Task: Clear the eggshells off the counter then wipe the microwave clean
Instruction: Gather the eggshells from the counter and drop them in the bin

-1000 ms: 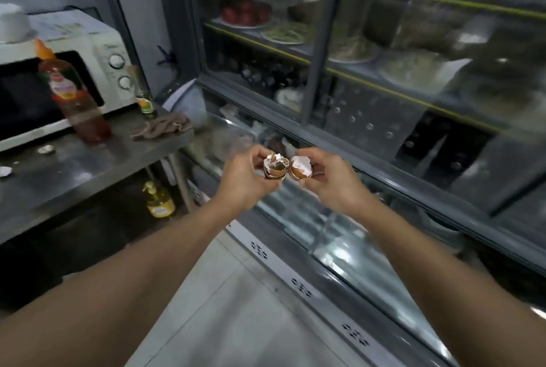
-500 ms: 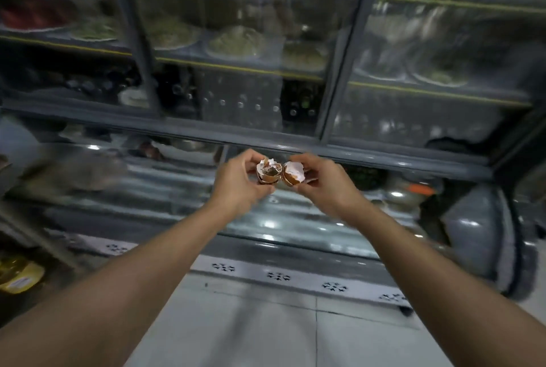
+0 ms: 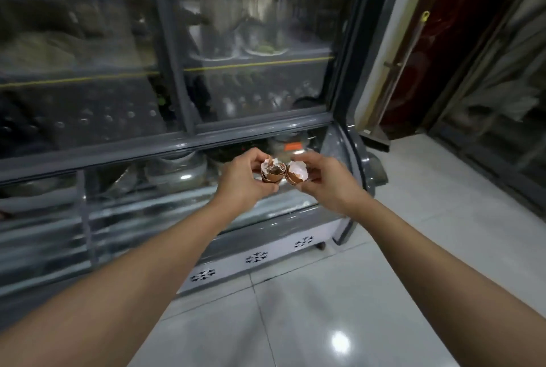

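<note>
Turning away from the microwave, the person is carrying the eggshells out front, left hand and right hand fingers each pinching one touching half, open sides up.

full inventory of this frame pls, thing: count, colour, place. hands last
eggshells: 2 clusters, brown outside and white inside, centre of frame, one held in each hand, side by side
display fridge: 1, grey frame with glass doors, fills left and centre; white base panel with snowflake cutouts
plates of food: at least 2, pale, on a shelf behind the glass; contents too blurred to name
floor tiles: pale glossy, bottom and right
long handle with yellow tip: 1, leaning against the dark red panel, upper right
left hand: 1, grip pinching the left eggshell cluster
right hand: 1, grip pinching the right eggshell cluster
</note>
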The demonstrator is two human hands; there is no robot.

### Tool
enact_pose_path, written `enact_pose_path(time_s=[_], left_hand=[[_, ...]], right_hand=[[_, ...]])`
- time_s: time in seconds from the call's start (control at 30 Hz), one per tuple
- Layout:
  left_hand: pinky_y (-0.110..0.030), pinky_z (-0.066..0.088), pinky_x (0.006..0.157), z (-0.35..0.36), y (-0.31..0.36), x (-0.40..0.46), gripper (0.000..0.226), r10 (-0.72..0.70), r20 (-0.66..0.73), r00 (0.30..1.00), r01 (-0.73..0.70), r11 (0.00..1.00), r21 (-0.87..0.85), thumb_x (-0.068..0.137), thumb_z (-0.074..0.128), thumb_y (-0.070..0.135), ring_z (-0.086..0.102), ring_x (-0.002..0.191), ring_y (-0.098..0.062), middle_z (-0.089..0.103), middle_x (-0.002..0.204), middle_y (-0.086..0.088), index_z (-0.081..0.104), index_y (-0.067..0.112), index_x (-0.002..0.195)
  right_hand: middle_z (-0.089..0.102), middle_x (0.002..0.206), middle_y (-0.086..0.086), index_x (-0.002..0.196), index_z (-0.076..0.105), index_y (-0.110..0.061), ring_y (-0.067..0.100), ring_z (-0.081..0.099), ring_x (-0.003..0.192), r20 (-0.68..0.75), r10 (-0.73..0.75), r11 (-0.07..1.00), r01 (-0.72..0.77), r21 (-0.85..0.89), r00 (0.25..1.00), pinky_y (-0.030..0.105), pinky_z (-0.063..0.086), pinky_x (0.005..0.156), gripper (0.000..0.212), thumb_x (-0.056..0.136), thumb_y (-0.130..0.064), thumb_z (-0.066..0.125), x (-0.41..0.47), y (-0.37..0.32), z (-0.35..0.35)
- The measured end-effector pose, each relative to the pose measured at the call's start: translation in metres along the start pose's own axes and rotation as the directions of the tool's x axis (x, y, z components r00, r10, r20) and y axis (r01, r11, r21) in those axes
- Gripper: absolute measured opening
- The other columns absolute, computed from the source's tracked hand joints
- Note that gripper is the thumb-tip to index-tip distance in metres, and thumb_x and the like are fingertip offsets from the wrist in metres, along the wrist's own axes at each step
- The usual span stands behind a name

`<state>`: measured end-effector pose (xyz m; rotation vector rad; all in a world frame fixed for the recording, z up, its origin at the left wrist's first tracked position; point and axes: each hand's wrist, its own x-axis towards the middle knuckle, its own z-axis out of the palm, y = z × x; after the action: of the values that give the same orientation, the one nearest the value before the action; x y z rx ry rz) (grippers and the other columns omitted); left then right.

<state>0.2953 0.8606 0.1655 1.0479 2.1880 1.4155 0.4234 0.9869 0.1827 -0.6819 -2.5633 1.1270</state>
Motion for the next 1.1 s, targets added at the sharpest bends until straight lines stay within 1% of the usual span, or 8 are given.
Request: enact_pose_path(time_s=[0.1,0.27,0.4,0.57,0.63,0.77,0.87,1.1], left_hand=[[0.0,0.042,0.064,0.054,0.031,0.016,0.043,0.049,0.045,0.998,-0.05,0.999,0.004,0.061,0.084,0.006,0.056,0.078,0.013,0.062,0.082,0.023,0.06,0.026,0.089],[-0.002,0.044,0.063,0.157,0.082,0.043,0.046,0.102,0.137,0.985,-0.096,0.994,-0.047,0.062,0.08,-0.004,0.061,0.072,0.004,0.066,0.084,0.015,0.055,0.029,0.081],[-0.021,0.052,0.074,0.238,0.116,0.062,0.043,0.136,0.188,0.973,-0.127,0.99,-0.06,0.062,0.079,-0.003,0.065,0.08,-0.009,0.07,0.09,0.005,0.057,0.027,0.083],[-0.004,0.043,0.06,0.315,0.148,0.085,0.045,0.147,0.234,0.961,-0.141,0.989,-0.041,0.061,0.083,0.004,0.061,0.07,0.007,0.068,0.084,0.015,0.056,0.031,0.082],[-0.002,0.042,0.057,0.339,0.156,0.098,0.044,0.146,0.252,0.957,-0.144,0.989,-0.027,0.061,0.083,0.005,0.061,0.069,0.009,0.067,0.082,0.018,0.057,0.032,0.083],[-0.012,0.05,0.067,0.384,0.17,0.132,0.043,0.143,0.278,0.95,-0.143,0.99,-0.021,0.062,0.084,0.007,0.064,0.08,0.004,0.068,0.087,0.017,0.059,0.029,0.089],[0.0,0.043,0.062,0.414,0.176,0.167,0.042,0.161,0.284,0.945,-0.158,0.987,-0.036,0.061,0.084,0.007,0.059,0.073,0.017,0.066,0.082,0.021,0.059,0.029,0.088],[0.001,0.041,0.059,0.477,0.185,0.27,0.043,0.158,0.309,0.938,-0.155,0.987,-0.035,0.063,0.085,0.013,0.056,0.078,0.018,0.064,0.084,0.024,0.059,0.03,0.092]], right_hand=[[0.067,0.103,-0.008,0.122,0.057,-0.027,0.006,0.063,0.092,-0.077,0.044,0.999,-0.045,-0.01,0.996,0.027,0.05,0.087,0.052,0.077,-0.007,0.07,-0.014,0.039,-0.048],[0.067,0.106,-0.006,0.122,0.057,-0.026,0.008,0.063,0.093,-0.159,0.087,0.996,-0.092,-0.02,0.983,0.026,0.05,0.087,0.053,0.076,-0.003,0.067,-0.034,0.109,-0.131],[0.067,0.108,-0.002,0.121,0.058,-0.022,0.013,0.063,0.096,-0.2,0.124,0.991,-0.132,-0.027,0.972,0.031,0.051,0.088,0.051,0.075,-0.003,0.068,-0.051,0.164,-0.195],[0.063,0.112,-0.002,0.124,0.057,-0.021,0.015,0.061,0.098,-0.24,0.17,0.983,-0.182,-0.029,0.956,0.026,0.049,0.085,0.053,0.075,-0.005,0.07,-0.06,0.222,-0.253],[0.063,0.111,-0.004,0.123,0.057,-0.023,0.013,0.06,0.096,-0.264,0.185,0.979,-0.2,-0.029,0.947,0.024,0.047,0.083,0.052,0.076,-0.006,0.071,-0.059,0.242,-0.27],[0.063,0.1,-0.009,0.117,0.06,-0.024,0.009,0.06,0.09,-0.296,0.197,0.977,-0.213,-0.025,0.935,0.016,0.044,0.075,0.048,0.075,-0.005,0.07,-0.043,0.28,-0.303],[0.057,0.098,-0.014,0.119,0.059,-0.024,0.008,0.057,0.089,-0.315,0.201,0.974,-0.225,-0.04,0.927,0.015,0.041,0.072,0.048,0.076,-0.006,0.07,-0.02,0.308,-0.327],[0.056,0.101,-0.013,0.12,0.057,-0.026,0.01,0.058,0.093,-0.302,0.236,0.962,-0.266,-0.062,0.924,0.022,0.047,0.077,0.047,0.079,-0.009,0.069,0.061,0.369,-0.383]])
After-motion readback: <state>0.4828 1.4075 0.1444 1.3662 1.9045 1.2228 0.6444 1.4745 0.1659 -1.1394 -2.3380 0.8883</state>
